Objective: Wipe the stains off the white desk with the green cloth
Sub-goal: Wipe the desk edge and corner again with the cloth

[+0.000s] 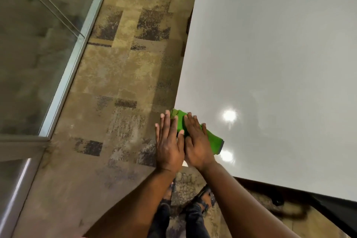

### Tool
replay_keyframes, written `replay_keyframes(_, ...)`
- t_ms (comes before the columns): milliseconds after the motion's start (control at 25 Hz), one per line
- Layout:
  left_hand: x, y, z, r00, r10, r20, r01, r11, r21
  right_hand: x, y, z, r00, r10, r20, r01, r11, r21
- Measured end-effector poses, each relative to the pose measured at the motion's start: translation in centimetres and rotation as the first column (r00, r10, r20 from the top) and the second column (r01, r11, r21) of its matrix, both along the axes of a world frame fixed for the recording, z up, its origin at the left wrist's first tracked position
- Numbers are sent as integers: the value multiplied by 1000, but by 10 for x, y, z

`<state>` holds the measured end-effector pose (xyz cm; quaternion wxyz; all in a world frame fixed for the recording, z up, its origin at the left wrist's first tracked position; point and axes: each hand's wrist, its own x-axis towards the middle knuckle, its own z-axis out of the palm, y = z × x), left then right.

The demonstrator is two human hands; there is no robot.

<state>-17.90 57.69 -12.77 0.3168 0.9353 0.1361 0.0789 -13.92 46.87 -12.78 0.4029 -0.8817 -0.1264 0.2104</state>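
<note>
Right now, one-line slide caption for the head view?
Both hands, left hand and right hand, press the green cloth flat at the white desk corner.

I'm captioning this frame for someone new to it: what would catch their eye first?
The bright green cloth at the near-left corner of the white desk, pressed flat under the right hand, with the left hand alongside at the desk's edge. Next, two ceiling-light glares on the glossy desktop just right of the cloth, and the blotchy brown carpet to the left.
</note>
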Motion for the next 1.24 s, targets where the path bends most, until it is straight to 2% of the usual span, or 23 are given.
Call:
replay_keyframes(80,-21,-15,2,999,2,-54,1,998,58,1,-14,7,999,-44,17,44,999,28)
replay_keyframes(160,-30,-36,-1,975,-1,-223,25,994,107,10,-37,13,992,-98,76,101,994,-33)
replay_keyframes(240,-19,-51,-7,927,36,-374,12,992,125,21,-60,15,989,-77,127,89,991,-96)
replay_keyframes(280,-5,-56,-10,915,57,-399,4,989,149,28,-69,15,988,-39,149,57,991,-121)
replay_keyframes(400,53,-58,-18,907,72,-415,15,980,201,53,-94,0,970,88,228,-50,984,-169)
replay_keyframes(520,125,-50,-21,931,81,-357,39,948,315,80,-110,-22,952,110,286,-57,981,-187)
replay_keyframes(640,192,-45,-16,938,91,-334,49,920,388,81,-116,-40,914,198,355,-89,950,-301)
replay_keyframes(720,220,-46,-16,925,139,-353,5,926,378,84,-115,-47,892,240,383,-98,930,-354)
replay_keyframes(840,225,-48,-21,922,177,-345,-32,921,387,80,-114,-46,877,238,417,-68,922,-382)
replay_keyframes(960,216,-40,-25,934,186,-305,-63,926,373,80,-112,-44,890,236,391,-68,914,-399)
replay_keyframes(1160,166,-28,-28,870,412,-271,-340,899,276,76,-110,-45,876,272,398,-78,895,-440)
replay_keyframes(1240,127,-32,-27,850,452,-271,-385,884,266,77,-111,-44,883,284,374,-85,880,-468)
